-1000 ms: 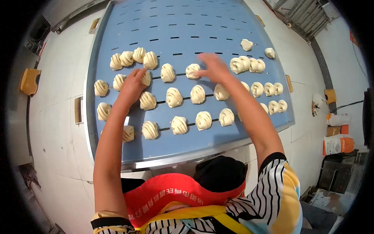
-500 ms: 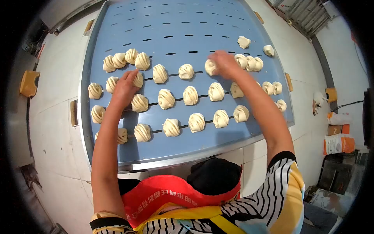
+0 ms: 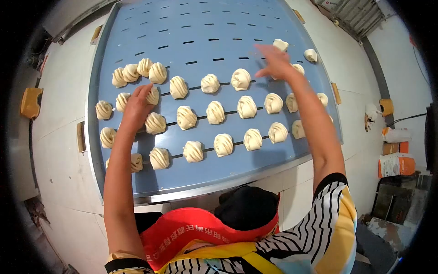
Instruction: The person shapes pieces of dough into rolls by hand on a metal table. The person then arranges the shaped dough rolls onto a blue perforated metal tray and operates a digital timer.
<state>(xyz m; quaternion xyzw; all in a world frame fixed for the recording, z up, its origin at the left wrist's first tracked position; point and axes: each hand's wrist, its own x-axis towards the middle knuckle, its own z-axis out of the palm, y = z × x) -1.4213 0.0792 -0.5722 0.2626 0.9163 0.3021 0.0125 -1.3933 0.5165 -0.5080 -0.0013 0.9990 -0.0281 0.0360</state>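
Twisted dough buns stand in rows on a blue slotted tray (image 3: 214, 176). My left hand (image 3: 138, 106) curls its fingers around a ridged bun (image 3: 153, 95) in the left part of the third row from the front; the fingers partly hide it. My right hand (image 3: 276, 61) hovers above the tray's right side, fingers spread and holding nothing. Left of it sits a round bun (image 3: 240, 79), apart from the fingers. Just beyond the hand lies a loose dough piece (image 3: 280, 44), and buns under the wrist are mostly covered.
A cluster of several buns (image 3: 144, 67) stands at the tray's left, and a small dough piece (image 3: 310, 55) lies near its right edge. A metal rim borders the tray. On the floor to the right are an orange-and-white bag (image 3: 396, 165) and a yellow stool (image 3: 386, 107).
My right hand has let go of the round bun, left it at the end of the row, and moved right with fingers spreading. My left hand stays at its bun. The view has shifted slightly.
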